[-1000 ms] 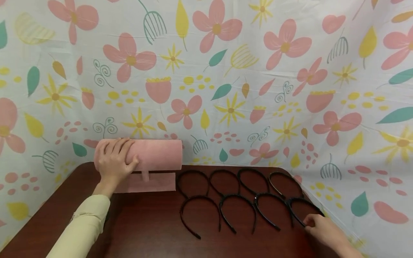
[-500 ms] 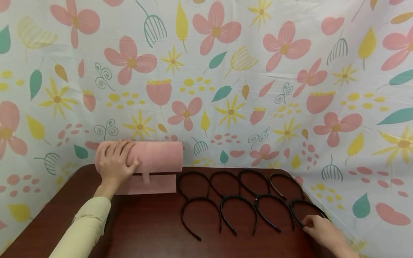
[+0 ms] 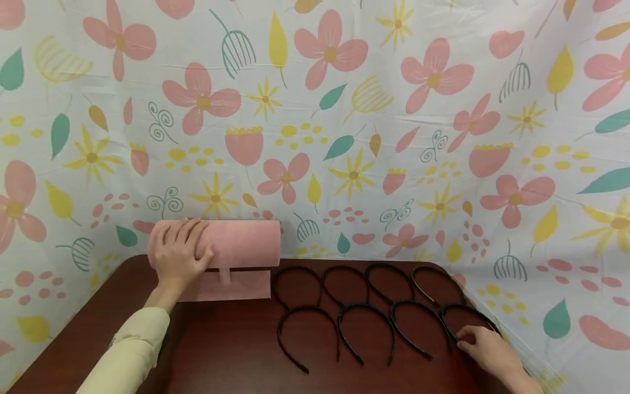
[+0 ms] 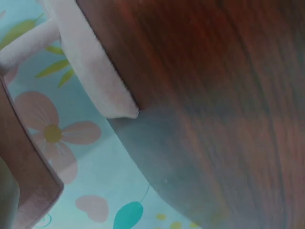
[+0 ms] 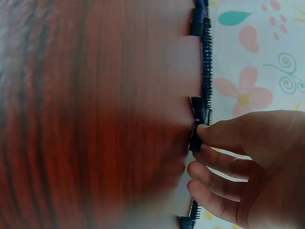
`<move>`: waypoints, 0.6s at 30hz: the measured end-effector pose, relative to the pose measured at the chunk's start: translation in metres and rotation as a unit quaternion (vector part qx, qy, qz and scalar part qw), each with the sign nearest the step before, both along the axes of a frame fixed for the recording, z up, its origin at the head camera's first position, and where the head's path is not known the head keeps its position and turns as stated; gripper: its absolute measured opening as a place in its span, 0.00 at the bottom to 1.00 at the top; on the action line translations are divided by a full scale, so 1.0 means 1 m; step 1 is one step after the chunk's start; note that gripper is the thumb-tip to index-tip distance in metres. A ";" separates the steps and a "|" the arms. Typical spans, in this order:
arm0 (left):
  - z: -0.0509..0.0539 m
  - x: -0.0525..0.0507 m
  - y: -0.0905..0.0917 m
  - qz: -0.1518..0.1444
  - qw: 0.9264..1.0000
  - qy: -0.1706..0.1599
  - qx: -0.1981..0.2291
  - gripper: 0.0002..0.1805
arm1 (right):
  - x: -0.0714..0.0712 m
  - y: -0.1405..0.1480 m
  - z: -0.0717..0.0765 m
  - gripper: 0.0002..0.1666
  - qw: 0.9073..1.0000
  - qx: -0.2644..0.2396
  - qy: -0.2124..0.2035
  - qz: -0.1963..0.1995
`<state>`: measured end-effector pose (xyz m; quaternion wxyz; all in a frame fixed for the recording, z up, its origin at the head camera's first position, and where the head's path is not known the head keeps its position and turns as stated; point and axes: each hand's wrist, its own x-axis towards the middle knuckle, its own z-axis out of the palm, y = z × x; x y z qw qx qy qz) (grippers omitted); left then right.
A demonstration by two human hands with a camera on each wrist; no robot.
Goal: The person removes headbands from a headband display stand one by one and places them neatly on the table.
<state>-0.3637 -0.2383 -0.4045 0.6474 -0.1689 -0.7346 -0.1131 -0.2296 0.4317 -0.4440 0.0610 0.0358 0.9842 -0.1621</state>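
Observation:
A pink, soft-covered display stand has a horizontal roll point(image 3: 248, 243) on a short post above a flat base point(image 3: 251, 287). My left hand point(image 3: 179, 254) grips the roll's left end, fingers over the top and thumb in front. At the right of the table, my right hand point(image 3: 492, 353) pinches one end of a black headband point(image 3: 462, 306). In the right wrist view, thumb and index finger of that hand point(image 5: 257, 157) hold the headband's dark flat tip point(image 5: 195, 138); the other fingers are loosely bent. Only a sliver of the left hand or sleeve shows in the left wrist view.
Several more dark headbands point(image 3: 279, 334) lie in two rows on the brown wooden table point(image 3: 221, 345), right of the stand. Neighbouring headbands lie close together or overlap. A floral cloth point(image 3: 354, 109) hangs behind the table and down its right side.
The head view has tilted slightly up, so everything sits a little lower. Both hands stay on the same things, and the pinched headband has hardly moved.

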 end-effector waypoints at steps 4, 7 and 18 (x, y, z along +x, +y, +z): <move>0.001 0.003 0.003 -0.003 1.000 -0.008 0.009 0.29 | -0.001 -0.001 0.003 0.16 1.000 -0.006 0.028 -0.009; 0.003 0.006 0.003 -0.005 1.000 -0.016 0.010 0.29 | -0.002 -0.005 0.004 0.16 0.999 -0.007 0.039 -0.016; 0.011 0.019 -0.004 -0.030 0.992 -0.118 -0.025 0.31 | 0.001 -0.036 0.010 0.13 0.989 -0.013 0.149 0.009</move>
